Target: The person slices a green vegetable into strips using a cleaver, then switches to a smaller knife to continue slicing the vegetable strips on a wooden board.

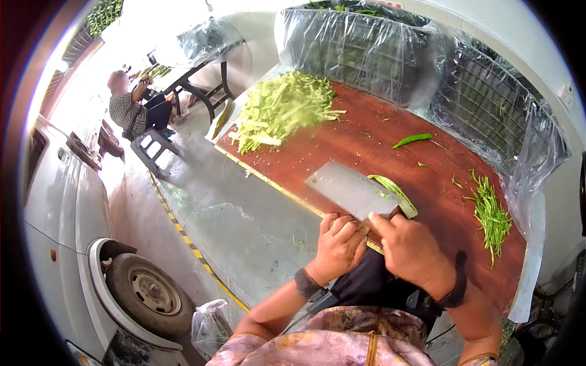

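1. Cleaver (343, 188), centre: smooth metal blade, soft sheen.
2. Tabletop (453, 210), right of centre: smooth, wood-like, faintly glossy.
3. Sheeting (360, 46), upper right: clear, wrinkled, glossy plastic.
4. Garment (336, 344), bottom centre: matt, creased cloth.
5. Tyre (118, 279), lower left: dull, matt rubber.

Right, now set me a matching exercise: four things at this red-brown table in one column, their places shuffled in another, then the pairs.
Things
1. cleaver
2. green chili pepper
3. pale green strips
4. thin green shreds

Places
A. in a broad heap at the left end of the table
B. lying singly near the plastic sheeting
C. in a small pile near the table's right edge
D. in the right hand

Pairs: 1-D, 2-B, 3-A, 4-C
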`<state>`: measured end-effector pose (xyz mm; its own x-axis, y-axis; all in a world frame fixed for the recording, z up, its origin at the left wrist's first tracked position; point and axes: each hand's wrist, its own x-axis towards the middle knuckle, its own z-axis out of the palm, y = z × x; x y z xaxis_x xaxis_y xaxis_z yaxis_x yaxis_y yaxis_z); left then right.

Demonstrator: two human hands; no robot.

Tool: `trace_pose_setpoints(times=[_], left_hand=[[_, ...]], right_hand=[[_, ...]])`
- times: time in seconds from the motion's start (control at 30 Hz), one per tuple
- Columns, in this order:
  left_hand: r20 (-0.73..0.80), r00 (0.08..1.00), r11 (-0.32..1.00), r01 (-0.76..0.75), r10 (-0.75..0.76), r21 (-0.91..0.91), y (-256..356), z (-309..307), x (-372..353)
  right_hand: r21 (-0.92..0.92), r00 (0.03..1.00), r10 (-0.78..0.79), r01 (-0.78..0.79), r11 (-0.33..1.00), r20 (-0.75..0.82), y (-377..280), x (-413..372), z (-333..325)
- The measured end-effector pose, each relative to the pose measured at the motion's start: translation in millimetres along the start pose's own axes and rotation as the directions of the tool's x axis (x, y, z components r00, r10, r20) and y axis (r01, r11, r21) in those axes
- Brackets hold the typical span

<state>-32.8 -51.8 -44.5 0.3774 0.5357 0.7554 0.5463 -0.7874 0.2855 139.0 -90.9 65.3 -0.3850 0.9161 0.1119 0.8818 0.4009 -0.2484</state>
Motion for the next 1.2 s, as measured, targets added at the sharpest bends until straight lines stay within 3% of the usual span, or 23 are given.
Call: trace_pose_setpoints(times=[0.1,0.17,0.33,0.53,0.7,0.8,1.0,1.2], left_hand=[[0.003,1.0,1.0,-0.001,0.001,-0.002,0.2,0.3,0.4],[0.015,1.0,1.0,-0.002,0.002,0.008,-0.4,-3.0,1.6],[0.028,1.0,0.992,-0.001,0.004,-0.127,-23.2,-19.8,14.4],[-0.077,0.987,0.99,0.139,-0.141,-0.029,-64.1,-30.9,54.0],[0.036,0.997,0.997,0.072,-0.073,0.028,-39.3,-36.0,29.3],[0.04,0.999,0.999,0.0,0.002,-0.045,-14.8,-28.0,15.0],[0.077,0.997,0.995,-0.024,0.016,0.098,9.7,-18.2,7.5],[0.107,0.994,0.996,-0.006,-0.004,0.093,9.4,-14.2,9.1]], right_hand=[[0.025,0.997,0.063,-0.062,0.998,-0.038,9.7,2.0,-14.7],[0.011,0.984,0.082,-0.081,0.997,-0.156,13.6,-6.5,-26.4],[0.054,0.98,0.168,-0.162,0.985,-0.111,12.2,-50.1,-38.7],[0.008,0.986,0.16,-0.16,0.987,-0.04,7.4,-88.5,-40.0],[-0.138,0.993,0.113,-0.109,0.984,0.023,9.7,-91.1,-40.6],[-0.233,0.996,0.083,-0.072,0.97,0.038,10.5,-86.9,-38.6],[-0.264,0.991,0.094,-0.067,0.962,0.091,7.2,-82.3,-45.6],[-0.235,0.993,0.104,-0.088,0.968,0.059,6.8,-83.4,-52.4]])
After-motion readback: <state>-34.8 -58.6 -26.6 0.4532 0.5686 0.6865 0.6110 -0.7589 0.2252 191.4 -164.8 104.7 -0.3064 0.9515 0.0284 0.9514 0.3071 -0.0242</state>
